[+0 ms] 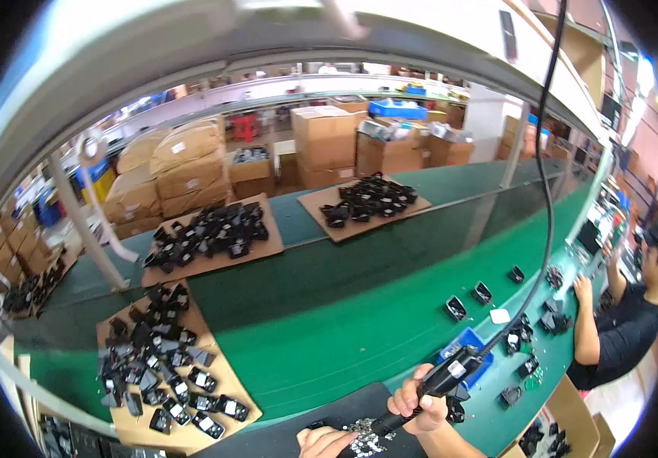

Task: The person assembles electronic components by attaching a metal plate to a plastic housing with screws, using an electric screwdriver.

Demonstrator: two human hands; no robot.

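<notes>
And here's the right hand point(414, 403), wrapped firmly around a black power screwdriver point(449, 372), its cord point(549, 229) swinging up and away overhead! The tool leans nose-down toward a scatter of small silvery metal parts point(369, 443) on the black mat point(287, 433); whether the tip touches them, I can't tell. In from the lower edge, the left hand point(324, 443) has its fingers bent right beside those bits; whether it grips any is too small to call.

Just behind the tool sits a blue tray point(486, 369), and beyond it on the green desk point(329, 328), 3 black cups point(482, 292) stand in a slanting row near a white square piece point(500, 315). Over on the left, a cardboard sheet point(226, 382) is heaped with black housings point(149, 359)! Far right, a co-worker point(619, 336) in black reaches over the desk.
</notes>
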